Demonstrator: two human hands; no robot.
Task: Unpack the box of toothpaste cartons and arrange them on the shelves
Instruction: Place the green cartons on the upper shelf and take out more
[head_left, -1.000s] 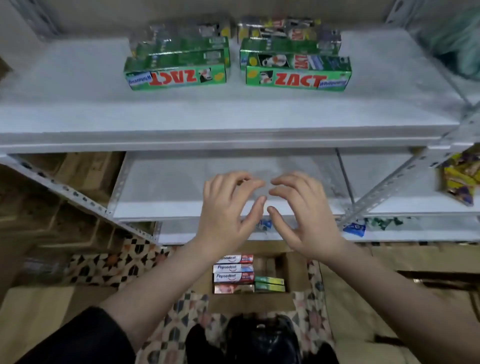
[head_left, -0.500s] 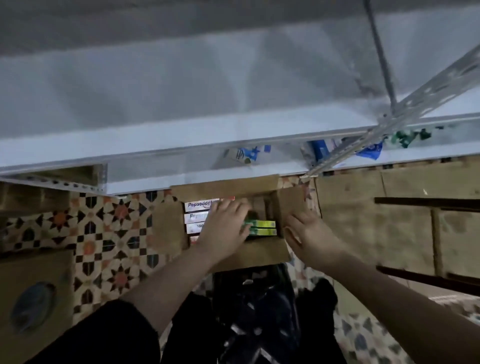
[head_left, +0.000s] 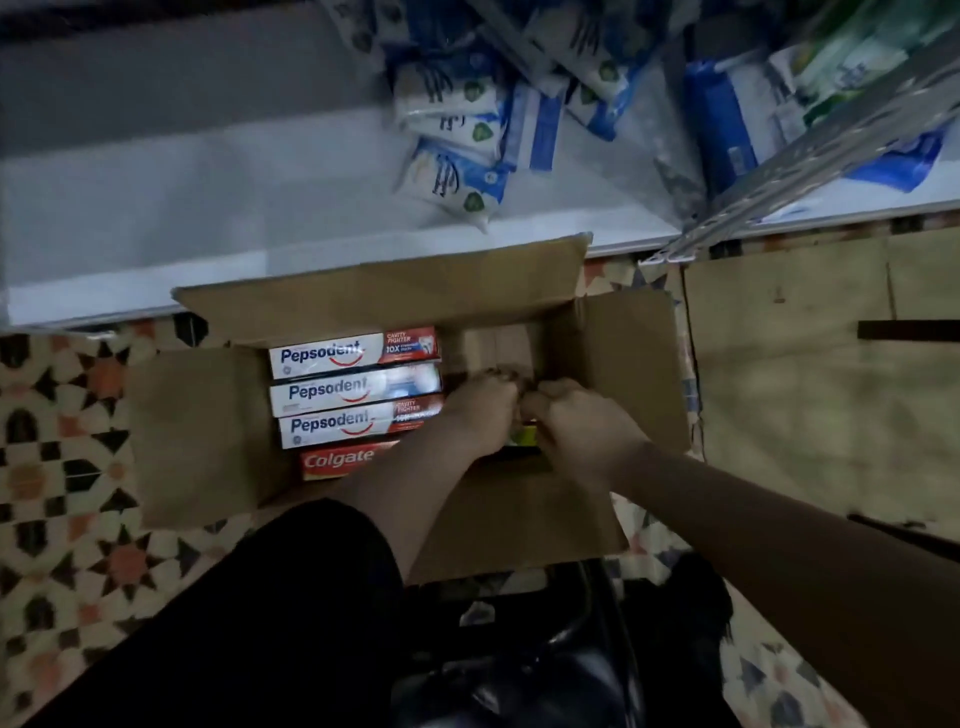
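We are looking straight down into an open cardboard box (head_left: 363, 296) sitting on the patterned tile floor (head_left: 67, 467), its flaps folded outward. Inside, at the 9 o'clock side, three Pepsodent cartons (head_left: 353, 387) are lying flat in a row, touching one another, with a red Colgate carton (head_left: 343, 460) just beside them at their 6 o'clock edge. Both of our hands are reaching into the 3 o'clock half of the box: the left hand (head_left: 480, 410) and the right hand (head_left: 582, 426) are sitting knuckle to knuckle, fingers curled downward, and a sliver of a green carton (head_left: 527, 434) is showing between them. We cannot tell whether either hand is actually gripping that carton, since the fingertips are hidden. At 12 o'clock the white bottom shelf (head_left: 182, 208) is running across the view, with blue-and-white packets (head_left: 457, 135) heaped on it toward 1 o'clock. A flattened sheet of cardboard (head_left: 810, 374) is lying at 3 o'clock.
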